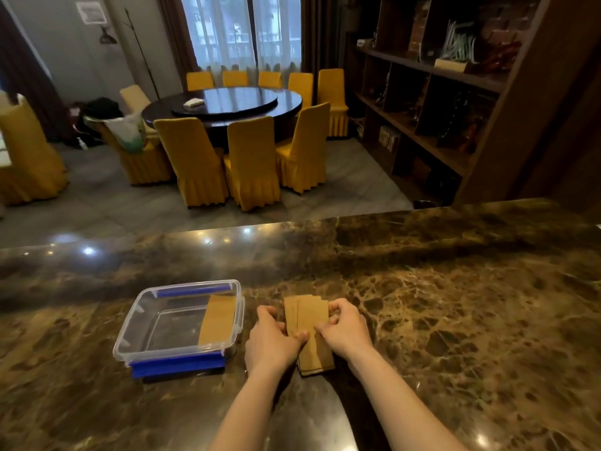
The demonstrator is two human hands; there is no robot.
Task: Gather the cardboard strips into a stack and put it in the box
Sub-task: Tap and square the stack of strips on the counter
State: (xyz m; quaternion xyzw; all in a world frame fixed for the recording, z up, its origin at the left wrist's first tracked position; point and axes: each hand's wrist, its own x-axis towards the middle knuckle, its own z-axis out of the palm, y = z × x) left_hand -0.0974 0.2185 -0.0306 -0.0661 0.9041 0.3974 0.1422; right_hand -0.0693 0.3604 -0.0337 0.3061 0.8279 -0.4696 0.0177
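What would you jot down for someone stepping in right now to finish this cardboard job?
Left hand: pressed against the left edge of the stack of cardboard strips, thumb on top.
Right hand: gripping the stack's right edge.
The stack lies on the marble counter, its far ends still fanned out unevenly, just right of the clear plastic box.
Done: one strip already lies inside the box, along its right side.
Left: square up the stack, lift it and set it in the box.
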